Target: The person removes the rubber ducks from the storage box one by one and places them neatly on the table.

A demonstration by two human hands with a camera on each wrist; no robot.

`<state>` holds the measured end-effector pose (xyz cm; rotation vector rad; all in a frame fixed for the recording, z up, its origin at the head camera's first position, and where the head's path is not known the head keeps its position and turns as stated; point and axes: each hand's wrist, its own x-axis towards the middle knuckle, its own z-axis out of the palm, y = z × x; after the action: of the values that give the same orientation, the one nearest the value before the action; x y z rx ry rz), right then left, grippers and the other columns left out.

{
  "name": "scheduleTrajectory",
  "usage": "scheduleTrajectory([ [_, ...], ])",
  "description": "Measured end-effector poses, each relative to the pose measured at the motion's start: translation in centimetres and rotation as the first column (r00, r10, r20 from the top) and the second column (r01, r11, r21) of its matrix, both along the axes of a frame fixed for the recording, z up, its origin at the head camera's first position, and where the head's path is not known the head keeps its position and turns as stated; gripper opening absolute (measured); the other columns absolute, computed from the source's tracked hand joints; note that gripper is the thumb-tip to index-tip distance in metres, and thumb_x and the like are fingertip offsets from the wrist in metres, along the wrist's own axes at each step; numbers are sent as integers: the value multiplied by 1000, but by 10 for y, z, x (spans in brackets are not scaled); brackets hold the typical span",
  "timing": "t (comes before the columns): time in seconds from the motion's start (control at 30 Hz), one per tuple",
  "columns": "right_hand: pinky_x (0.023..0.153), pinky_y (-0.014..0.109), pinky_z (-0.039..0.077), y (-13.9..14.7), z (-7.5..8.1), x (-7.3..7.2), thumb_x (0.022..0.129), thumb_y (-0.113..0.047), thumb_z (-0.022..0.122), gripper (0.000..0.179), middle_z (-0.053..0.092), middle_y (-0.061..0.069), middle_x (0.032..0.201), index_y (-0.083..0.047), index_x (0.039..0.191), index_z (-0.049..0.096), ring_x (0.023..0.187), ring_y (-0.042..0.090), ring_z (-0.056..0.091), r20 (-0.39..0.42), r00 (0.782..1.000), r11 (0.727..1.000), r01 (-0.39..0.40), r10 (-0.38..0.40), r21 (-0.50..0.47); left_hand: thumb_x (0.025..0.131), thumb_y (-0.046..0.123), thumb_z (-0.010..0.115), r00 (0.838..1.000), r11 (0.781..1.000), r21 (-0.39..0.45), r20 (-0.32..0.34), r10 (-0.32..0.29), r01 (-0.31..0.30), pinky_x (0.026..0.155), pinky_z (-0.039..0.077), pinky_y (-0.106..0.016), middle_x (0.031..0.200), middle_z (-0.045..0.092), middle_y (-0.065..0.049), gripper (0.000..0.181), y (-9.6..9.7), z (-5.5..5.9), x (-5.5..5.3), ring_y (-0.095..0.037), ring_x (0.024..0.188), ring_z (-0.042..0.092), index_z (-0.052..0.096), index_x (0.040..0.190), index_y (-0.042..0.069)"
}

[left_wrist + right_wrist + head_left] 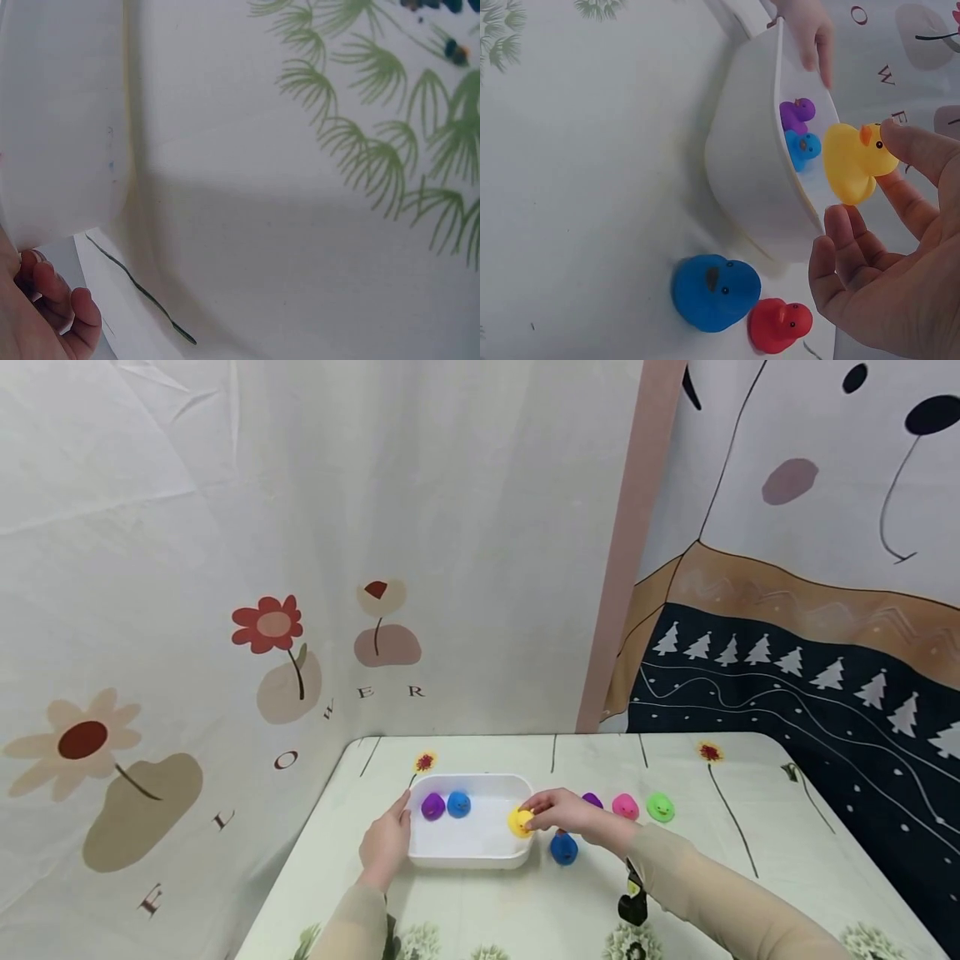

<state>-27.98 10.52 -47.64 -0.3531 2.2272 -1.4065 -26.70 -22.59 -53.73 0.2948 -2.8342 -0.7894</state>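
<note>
A white plastic tub (468, 862) stands on the table, with a small purple rubber duck (432, 807) and a small blue rubber duck (459, 804) inside, towards its left. My left hand (385, 846) grips the tub's left end, thumb at the rim and fingers curled at the outside. Above the tub's right end, a yellow rubber duck (850, 161) is pinched between thumb and fingertips of my right hand (562, 812). Beside the tub, below that hand, are a larger blue duck (714, 292) and a red duck (780, 326); the red one is mostly hidden in the head view.
Right of the tub, a pink duck (626, 807) and a green duck (661, 807) sit in a row with another purple duck (592, 799), partly covered by my right hand. A flower-patterned cloth (750, 827) covers the table. Printed curtains (480, 568) hang behind and beside it.
</note>
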Motion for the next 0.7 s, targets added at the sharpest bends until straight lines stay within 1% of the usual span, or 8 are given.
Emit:
scheduleTrajectory([
  [0.13, 69, 33, 46, 7, -2, 0, 85, -21, 74, 32, 62, 3, 97, -9, 115, 68, 86, 21, 54, -1, 1000, 1000, 20, -20, 4, 100, 24, 52, 1000, 1000, -1, -3, 6, -6, 47, 37, -35, 101, 68, -22, 43, -1, -3, -1, -22, 57, 50, 51, 142, 22],
  [0.27, 70, 35, 47, 15, -5, 0, 85, -20, 74, 32, 63, 2, 97, -9, 114, 68, 86, 21, 54, 3, 999, 999, 37, -37, 17, 100, 25, 51, 1000, 1000, 2, -3, 4, -4, 46, 37, -35, 103, 67, -23, 43, -1, -4, -1, -23, 56, 50, 50, 143, 23],
  [0.4, 73, 38, 48, 22, -6, 2, 85, -20, 73, 30, 65, 2, 98, -9, 113, 68, 87, 23, 55, 10, 999, 998, 47, -48, 31, 100, 24, 51, 1000, 1000, -6, -3, 1, -1, 47, 38, -35, 109, 66, -23, 43, -1, -4, -1, -23, 59, 53, 51, 143, 22],
  [0.6, 70, 35, 46, 33, -8, 3, 85, -19, 73, 31, 64, 3, 97, -9, 113, 68, 87, 23, 56, 12, 997, 996, 77, -78, 47, 100, 24, 52, 1000, 1000, -3, 4, 4, -4, 49, 40, -35, 114, 65, -23, 43, -2, -4, -1, -25, 63, 57, 51, 142, 22],
  [0.7, 72, 39, 48, 38, -9, 4, 85, -18, 73, 32, 63, 3, 98, -9, 115, 68, 87, 23, 54, 14, 996, 995, 89, -90, 52, 100, 24, 52, 1000, 1000, -3, -1, -2, 2, 48, 40, -35, 112, 65, -23, 43, -2, -4, -1, -24, 62, 56, 51, 142, 22],
])
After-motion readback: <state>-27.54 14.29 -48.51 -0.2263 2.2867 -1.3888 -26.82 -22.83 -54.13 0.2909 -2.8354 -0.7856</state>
